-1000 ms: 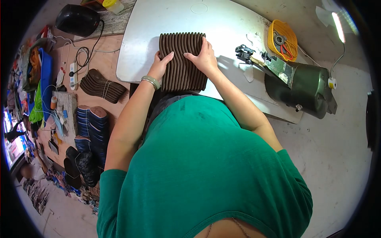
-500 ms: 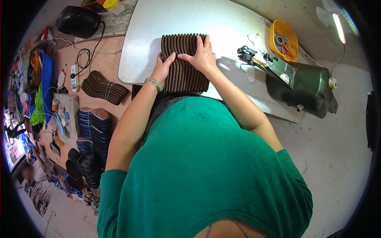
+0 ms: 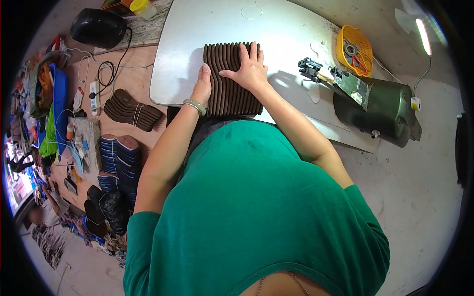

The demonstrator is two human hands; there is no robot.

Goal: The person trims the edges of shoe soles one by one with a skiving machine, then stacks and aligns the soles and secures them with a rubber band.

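A row of dark brown shoe soles (image 3: 231, 93), packed together on edge, lies at the near edge of the white table in front of me. Against its left side rests my left hand (image 3: 201, 90), with a pale bangle at the wrist. The left thumb points away from me along the outermost sole, and the other fingers are mostly hidden. My right hand (image 3: 252, 74) grips the right part of the row from above. Its thumb lies across the tops, while its spread fingers reach over the far right end.
A green machine (image 3: 377, 108) stands at the table's right, near a yellow basket (image 3: 354, 49) with tools. On the left-hand bench are a tied bundle of brown soles (image 3: 131, 111), blue-edged soles (image 3: 118, 160), a power strip (image 3: 94, 98) and a black appliance (image 3: 98, 28).
My left thumb has come off the tops of the soles and now lies along the row's left edge. The right hand has stayed almost in place on the row.
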